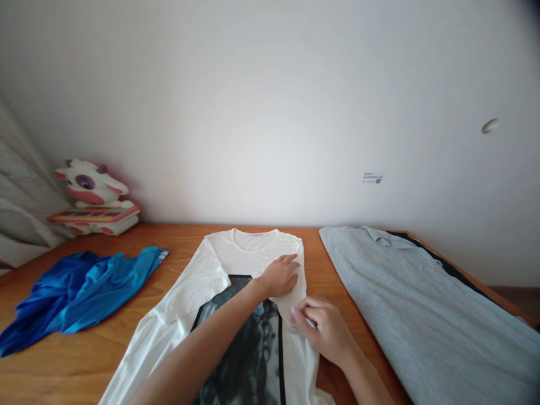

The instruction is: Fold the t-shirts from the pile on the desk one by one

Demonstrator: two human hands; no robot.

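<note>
A white T-shirt (pixel 253 257) with a dark printed picture lies spread on the wooden surface, its neckline toward the wall. The sleeve on its left side lies folded inward over the front. My left hand (pixel 282 275) rests on the shirt's upper right part, fingers stretched out and spread. The left forearm crosses over the print and hides some of it. At the shirt's right edge, my right hand (pixel 324 327) has its thumb and curled fingers closed on the white fabric, just below my left hand.
A grey garment (pixel 405 298) lies at right, with black cloth partly under it. Crumpled blue clothing (pixel 90 289) lies at left. Behind it, a cow-shaped toy keyboard (pixel 97 202) stands near a pale curtain (pixel 21 197). A white wall (pixel 270 112) borders the wooden surface (pixel 63 371) at the back.
</note>
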